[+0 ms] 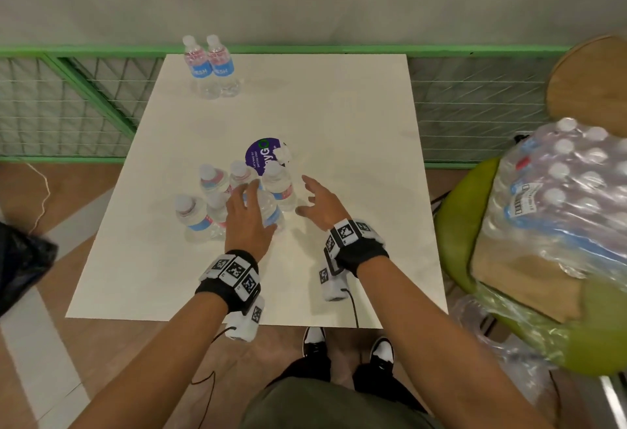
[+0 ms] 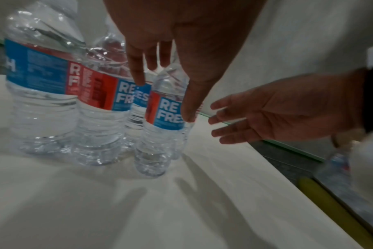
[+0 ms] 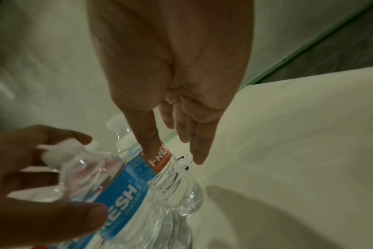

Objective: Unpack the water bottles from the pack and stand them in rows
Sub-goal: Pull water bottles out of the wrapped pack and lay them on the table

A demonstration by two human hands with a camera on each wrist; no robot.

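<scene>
Several clear water bottles with blue and red labels stand clustered mid-table. My left hand reaches over the nearest bottle. In the left wrist view this bottle stands on the table between thumb and fingers of the left hand. The right wrist view shows that thumb on the label of the bottle and fingers curled by the cap. My right hand hovers with spread fingers just right of the cluster, holding nothing; the hand is near another bottle. Two bottles stand at the far left edge.
The shrink-wrapped pack lies on a green chair to the right of the white table. A purple sticker sits behind the cluster. A green mesh fence runs behind; a black bag lies left, a wooden stool far right.
</scene>
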